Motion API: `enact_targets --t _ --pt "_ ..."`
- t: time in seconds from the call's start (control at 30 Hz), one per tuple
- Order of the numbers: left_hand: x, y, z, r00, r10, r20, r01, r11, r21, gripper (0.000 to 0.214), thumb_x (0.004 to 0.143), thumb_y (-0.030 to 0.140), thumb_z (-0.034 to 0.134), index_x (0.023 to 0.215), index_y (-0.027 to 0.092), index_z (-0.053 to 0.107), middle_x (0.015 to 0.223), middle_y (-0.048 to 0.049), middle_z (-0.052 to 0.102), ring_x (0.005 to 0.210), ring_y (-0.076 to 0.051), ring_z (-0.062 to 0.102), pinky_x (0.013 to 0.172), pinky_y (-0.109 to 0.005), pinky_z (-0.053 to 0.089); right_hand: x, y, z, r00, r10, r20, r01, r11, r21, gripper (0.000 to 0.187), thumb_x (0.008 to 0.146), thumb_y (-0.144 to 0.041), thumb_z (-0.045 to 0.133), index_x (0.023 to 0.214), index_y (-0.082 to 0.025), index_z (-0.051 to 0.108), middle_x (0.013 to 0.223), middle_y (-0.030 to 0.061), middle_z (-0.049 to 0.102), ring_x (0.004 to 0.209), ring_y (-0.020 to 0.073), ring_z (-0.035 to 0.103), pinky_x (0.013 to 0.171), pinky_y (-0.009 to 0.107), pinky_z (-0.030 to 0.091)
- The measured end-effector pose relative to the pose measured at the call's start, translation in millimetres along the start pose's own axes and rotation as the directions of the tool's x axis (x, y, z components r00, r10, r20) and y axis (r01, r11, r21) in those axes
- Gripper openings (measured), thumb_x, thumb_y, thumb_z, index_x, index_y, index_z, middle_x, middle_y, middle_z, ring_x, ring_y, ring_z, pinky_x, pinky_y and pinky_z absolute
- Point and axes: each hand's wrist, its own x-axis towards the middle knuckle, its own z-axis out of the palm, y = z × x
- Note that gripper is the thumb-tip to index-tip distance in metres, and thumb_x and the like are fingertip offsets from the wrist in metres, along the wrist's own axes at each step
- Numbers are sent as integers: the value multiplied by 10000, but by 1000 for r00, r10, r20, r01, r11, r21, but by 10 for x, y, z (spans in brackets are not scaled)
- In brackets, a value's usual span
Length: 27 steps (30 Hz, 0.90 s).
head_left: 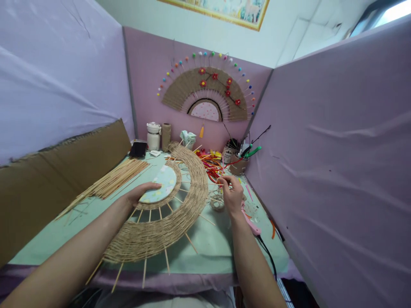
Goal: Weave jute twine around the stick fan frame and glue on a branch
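Note:
A half-woven fan of jute cord on wooden sticks (173,214) lies on the green table (212,244). Its centre is a pale patterned half-disc (165,182). My left hand (141,193) rests flat on that half-disc, fingers stretched out. My right hand (231,190) hovers beside the fan's right edge, fingers pinched on a thin jute cord that leads down to a small coil of cord (217,201).
A bundle of wooden sticks (112,182) lies at the left beside a cardboard sheet (64,171). Coloured ribbons (213,164), a tool cup (238,162), a white jar (153,136) and a twine spool (166,137) stand at the back. A pink glue gun (252,224) lies right. A finished fan (205,92) hangs on the wall.

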Motion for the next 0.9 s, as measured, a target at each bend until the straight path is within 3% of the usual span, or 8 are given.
enact_targets --t 0.2,0.37,0.47,0.57,0.7,0.9 --pt "-211 -11 -197 998 -15 -63 15 1000 -4 132 562 172 749 676 125 702 628 -98 713 567 -220 654 534 -267 520 89 -54 6 981 -137 139 133 990 36 124 879 -285 541 848 -207 631 809 41 639 781 183 573 746 327 432" --pt "-305 -89 -249 1000 -24 -7 24 1000 16 141 536 178 768 649 132 698 617 -95 712 527 -214 642 489 -263 507 277 -162 35 959 -166 228 166 986 19 152 878 -299 535 826 -214 650 800 43 647 789 191 580 763 337 426" --pt "-283 -123 -237 999 -23 28 23 1000 21 151 536 172 770 659 122 698 626 -106 714 516 -209 638 478 -257 500 335 -152 83 957 -93 275 87 996 34 160 841 -330 583 763 -210 654 758 31 656 747 183 579 764 327 421" --pt "-256 -143 -238 999 -17 48 16 1000 9 149 552 164 766 677 118 699 642 -113 718 512 -199 637 469 -244 493 307 -57 149 955 45 294 -86 988 126 173 821 -341 582 747 -200 649 751 26 654 718 172 571 717 300 429" --pt "-250 -165 -251 998 -28 57 28 1000 1 157 562 153 761 700 106 702 664 -128 722 533 -211 651 481 -249 504 212 87 220 917 187 353 -276 935 221 191 783 -363 579 725 -189 635 717 20 632 671 161 546 644 277 425" --pt "-261 -181 -230 998 -30 53 29 1000 6 192 555 149 751 739 114 710 651 -122 720 535 -217 653 487 -260 506 127 126 264 860 262 437 -383 898 215 215 759 -379 571 679 -183 606 619 -7 550 588 135 478 570 253 378"
